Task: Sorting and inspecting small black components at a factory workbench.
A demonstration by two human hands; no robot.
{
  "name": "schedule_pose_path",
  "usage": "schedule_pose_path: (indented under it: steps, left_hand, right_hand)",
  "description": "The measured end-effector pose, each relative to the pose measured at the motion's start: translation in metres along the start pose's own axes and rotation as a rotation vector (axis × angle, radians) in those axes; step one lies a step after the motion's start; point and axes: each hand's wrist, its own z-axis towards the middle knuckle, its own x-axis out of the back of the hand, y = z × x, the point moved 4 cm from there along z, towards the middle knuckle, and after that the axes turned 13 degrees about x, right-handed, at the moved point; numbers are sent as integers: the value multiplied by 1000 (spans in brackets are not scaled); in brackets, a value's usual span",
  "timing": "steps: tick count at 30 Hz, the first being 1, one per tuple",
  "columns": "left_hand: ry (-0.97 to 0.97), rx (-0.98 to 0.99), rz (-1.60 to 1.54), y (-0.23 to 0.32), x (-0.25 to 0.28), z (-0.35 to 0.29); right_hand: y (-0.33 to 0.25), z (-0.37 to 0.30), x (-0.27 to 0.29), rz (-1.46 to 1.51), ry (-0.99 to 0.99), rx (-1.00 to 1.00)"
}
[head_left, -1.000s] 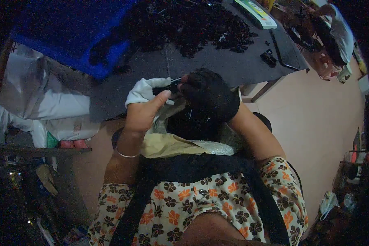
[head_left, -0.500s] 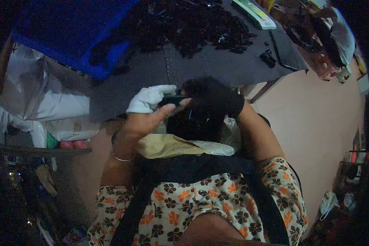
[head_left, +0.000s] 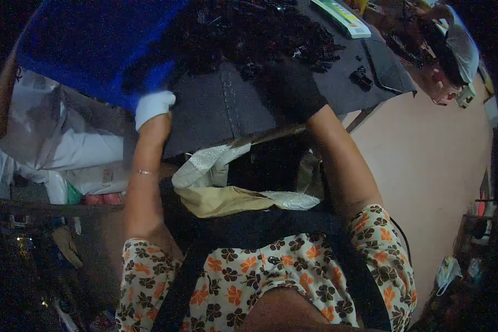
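A heap of small glossy black parts (head_left: 232, 36) covers the far middle of a dark grey tabletop (head_left: 202, 116). At the heap's near right edge is my right hand (head_left: 293, 88) in a black glove; its fingers merge with the dark parts, so their pose is hidden. My left hand (head_left: 156, 108), in a white glove, is at the table's left side beside a blue sheet (head_left: 94, 52). Motion blurs its fingers, and I cannot make out anything in it. Below the table's near edge, an open woven sack (head_left: 218, 202) stands against my body, its inside dark.
At the far right of the table lie a white and green long box (head_left: 343, 19), a dark flat case (head_left: 384, 66) and a small black part (head_left: 362, 78). White plastic bags (head_left: 86, 149) are piled on the left. Pale floor (head_left: 420, 155) shows on the right.
Both hands were together above the sack with a black piece between them. They have moved apart and away from me: the left toward the blue sheet, the right to the heap.
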Motion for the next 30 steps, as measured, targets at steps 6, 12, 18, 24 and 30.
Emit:
schedule_pose_path:
  steps: [6, 12, 18, 24, 30]
  left_hand:
    - [47, -100, -425, 60, 8, -33]
    - [-533, 169, -1252, 86, 15, -64]
    - [-757, 248, -1727, 107, 5, -77]
    - [-906, 222, -1828, 116, 18, -81]
    - [-929, 222, -1782, 107, 20, -87]
  right_hand:
    - [-3, -20, -13, 448, 13, -194]
    - [-29, -20, 2, 777, -3, -216]
    - [-53, -22, 12, 915, -34, -213]
    - [-58, -26, 17, 554, 16, 132]
    - [-61, -23, 24, 546, 43, 172]
